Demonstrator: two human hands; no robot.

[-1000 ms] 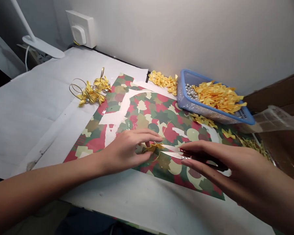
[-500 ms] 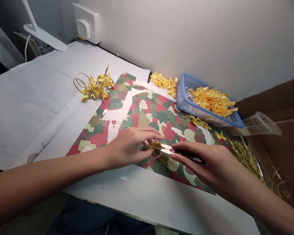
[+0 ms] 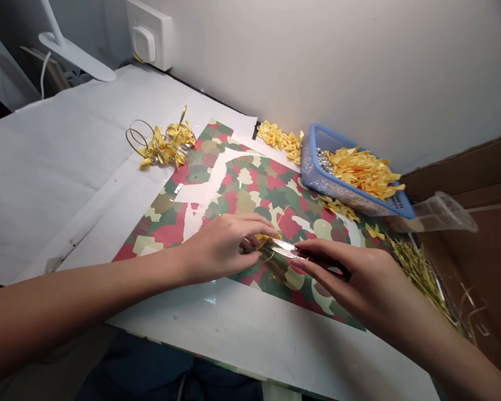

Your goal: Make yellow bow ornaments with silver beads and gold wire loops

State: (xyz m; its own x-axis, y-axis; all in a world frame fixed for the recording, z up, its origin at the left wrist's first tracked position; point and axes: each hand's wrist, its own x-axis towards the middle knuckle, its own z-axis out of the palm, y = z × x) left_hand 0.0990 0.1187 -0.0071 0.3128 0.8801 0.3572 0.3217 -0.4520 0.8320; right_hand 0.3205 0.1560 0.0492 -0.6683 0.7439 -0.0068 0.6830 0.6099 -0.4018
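White paper-covered table carries all items; sheet of red, green and cream patterned wrapping paper lies across it; blue perforated plastic basket stands beyond the sheet to the right, heaped with small yellow ribbon bows and silver beads; cluster of assembled yellow bows with gold wire loops rests just beside the sheet's left corner.

Step in hand, by judgement: trimming at a small gold ribbon bow, located over the sheet near its lower edge, between the hands; contact with the sheet cannot be determined. Left hand grasps this bow at the fingertips; right hand is clenched around dark-handled steel scissors, blades pointing left at the bow, long axis running almost level across the view and dipping slightly toward the handles; the bow's own axis cannot be determined, as fingers hide much of it. Next move calls for a steady hold, left fingertips clear of the blades.
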